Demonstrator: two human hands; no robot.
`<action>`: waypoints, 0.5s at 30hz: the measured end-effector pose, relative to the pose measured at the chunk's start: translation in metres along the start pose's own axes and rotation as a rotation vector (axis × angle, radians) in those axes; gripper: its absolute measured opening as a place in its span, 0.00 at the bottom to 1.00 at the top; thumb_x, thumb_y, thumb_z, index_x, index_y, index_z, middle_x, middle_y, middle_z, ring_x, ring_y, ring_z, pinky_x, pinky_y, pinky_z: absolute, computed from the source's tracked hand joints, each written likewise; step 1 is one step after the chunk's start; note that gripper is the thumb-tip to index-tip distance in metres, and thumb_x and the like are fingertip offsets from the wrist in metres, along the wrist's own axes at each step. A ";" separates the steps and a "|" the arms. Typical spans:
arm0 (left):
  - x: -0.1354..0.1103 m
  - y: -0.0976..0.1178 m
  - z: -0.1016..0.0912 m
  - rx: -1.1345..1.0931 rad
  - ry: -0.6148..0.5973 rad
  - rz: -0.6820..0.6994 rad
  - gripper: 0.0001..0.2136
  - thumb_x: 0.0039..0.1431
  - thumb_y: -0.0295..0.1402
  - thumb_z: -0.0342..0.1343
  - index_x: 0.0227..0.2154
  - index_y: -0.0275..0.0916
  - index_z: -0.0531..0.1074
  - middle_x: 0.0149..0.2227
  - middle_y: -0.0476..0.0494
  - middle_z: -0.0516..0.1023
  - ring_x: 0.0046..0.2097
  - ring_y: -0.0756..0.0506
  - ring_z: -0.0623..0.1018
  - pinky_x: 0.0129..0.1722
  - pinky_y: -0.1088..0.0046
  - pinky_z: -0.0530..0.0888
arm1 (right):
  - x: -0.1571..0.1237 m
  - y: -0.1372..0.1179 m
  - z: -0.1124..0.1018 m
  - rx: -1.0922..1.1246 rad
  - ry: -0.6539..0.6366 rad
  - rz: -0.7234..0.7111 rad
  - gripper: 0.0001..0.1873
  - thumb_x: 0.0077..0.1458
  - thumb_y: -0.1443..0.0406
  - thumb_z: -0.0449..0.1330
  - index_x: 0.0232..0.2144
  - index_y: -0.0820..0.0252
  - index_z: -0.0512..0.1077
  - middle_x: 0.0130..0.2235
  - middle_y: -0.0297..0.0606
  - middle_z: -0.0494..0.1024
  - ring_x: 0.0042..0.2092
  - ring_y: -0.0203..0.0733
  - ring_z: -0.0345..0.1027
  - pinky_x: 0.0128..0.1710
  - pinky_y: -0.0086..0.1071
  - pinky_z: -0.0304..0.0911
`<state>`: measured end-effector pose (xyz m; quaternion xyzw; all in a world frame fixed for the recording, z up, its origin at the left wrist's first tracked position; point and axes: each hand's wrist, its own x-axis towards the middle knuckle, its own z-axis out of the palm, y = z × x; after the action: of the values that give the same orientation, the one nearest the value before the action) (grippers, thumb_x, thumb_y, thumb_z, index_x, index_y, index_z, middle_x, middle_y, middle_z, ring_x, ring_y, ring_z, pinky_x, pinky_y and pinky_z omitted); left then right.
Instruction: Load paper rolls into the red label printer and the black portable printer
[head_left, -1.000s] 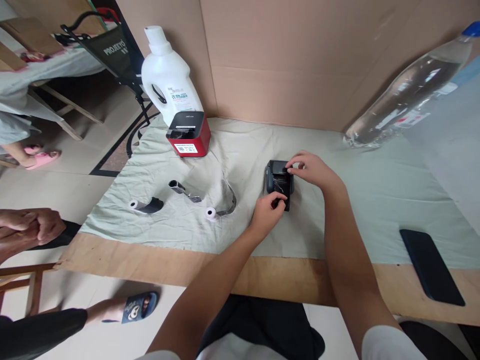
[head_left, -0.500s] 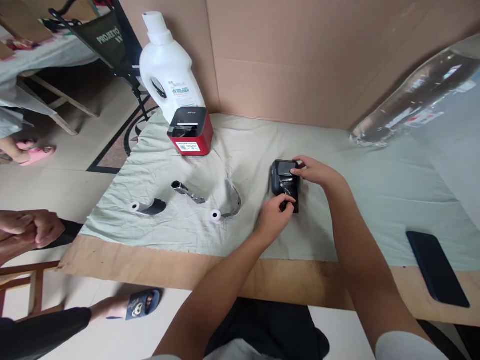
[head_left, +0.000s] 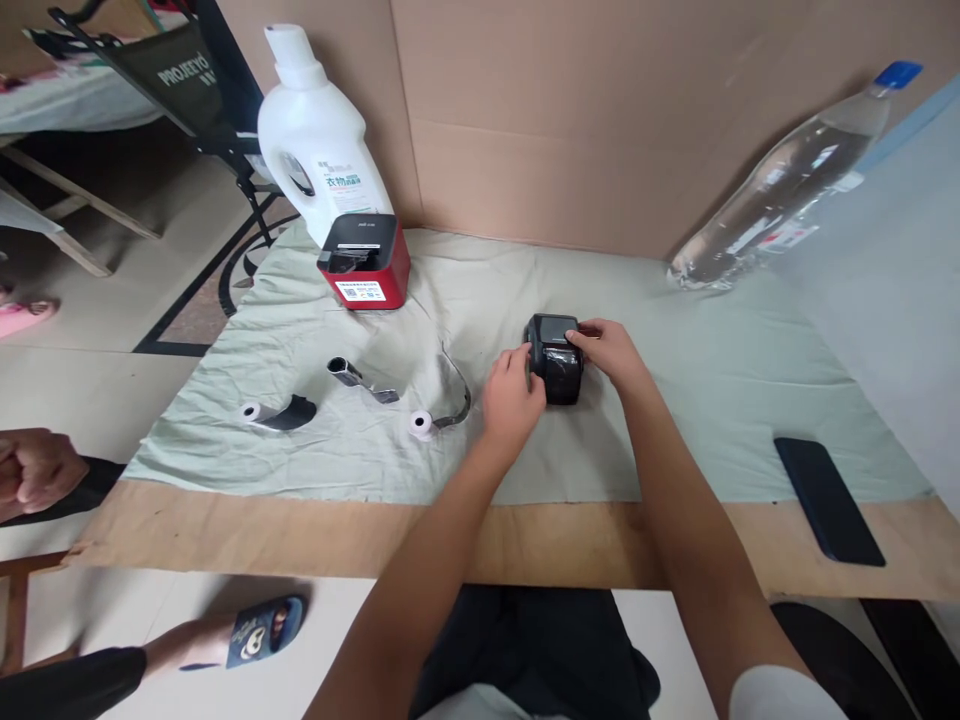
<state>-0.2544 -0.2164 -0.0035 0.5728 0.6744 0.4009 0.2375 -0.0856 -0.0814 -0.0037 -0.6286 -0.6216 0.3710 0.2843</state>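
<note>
A small black portable printer (head_left: 561,372) stands on the cloth, with a glossy dark front and a grey panel on top. My left hand (head_left: 513,396) presses against its left side, fingers bent around the edge. From the right, my right hand (head_left: 613,352) grips the upper right edge, thumb on the top. To the left lie a white paper roll (head_left: 421,425) with a dark curled strip, a dark roll (head_left: 341,369) with a loose tail, and another white paper roll (head_left: 253,413) with a black end unrolled.
A red and black box-shaped printer (head_left: 382,270) stands before a white detergent bottle (head_left: 322,140). A clear bottle (head_left: 780,190) with a blue cap leans at the right. A dark phone (head_left: 829,500) lies near the wooden edge (head_left: 300,535). Another person's hands (head_left: 37,470) are at left.
My left hand has moved from the printer's front up to its left side. The dark piece hanging at the printer's front now sits flush. The view has shifted slightly to the right.
</note>
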 end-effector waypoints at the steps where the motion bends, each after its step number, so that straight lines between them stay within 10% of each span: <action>1: 0.005 -0.004 0.002 0.086 -0.036 0.013 0.28 0.63 0.26 0.55 0.66 0.38 0.67 0.64 0.34 0.76 0.64 0.35 0.74 0.63 0.57 0.70 | -0.003 0.003 0.005 0.060 0.026 -0.028 0.23 0.53 0.55 0.68 0.46 0.64 0.79 0.50 0.51 0.84 0.47 0.52 0.79 0.49 0.46 0.75; 8: 0.016 -0.005 0.011 0.241 -0.245 0.064 0.36 0.62 0.26 0.59 0.72 0.32 0.59 0.59 0.28 0.80 0.59 0.34 0.80 0.59 0.60 0.73 | -0.028 0.014 0.021 0.355 0.078 -0.109 0.32 0.62 0.41 0.55 0.53 0.55 0.80 0.55 0.44 0.83 0.62 0.50 0.73 0.61 0.46 0.68; 15: 0.040 0.051 0.061 0.185 -0.266 0.202 0.36 0.61 0.31 0.62 0.72 0.34 0.60 0.53 0.29 0.83 0.52 0.33 0.83 0.51 0.62 0.77 | -0.025 0.031 -0.058 0.317 0.257 -0.132 0.33 0.63 0.40 0.53 0.57 0.52 0.78 0.61 0.42 0.79 0.67 0.52 0.68 0.68 0.48 0.62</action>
<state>-0.1864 -0.1602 0.0085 0.7050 0.6100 0.2798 0.2292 -0.0192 -0.1023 0.0065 -0.5763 -0.5538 0.3615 0.4801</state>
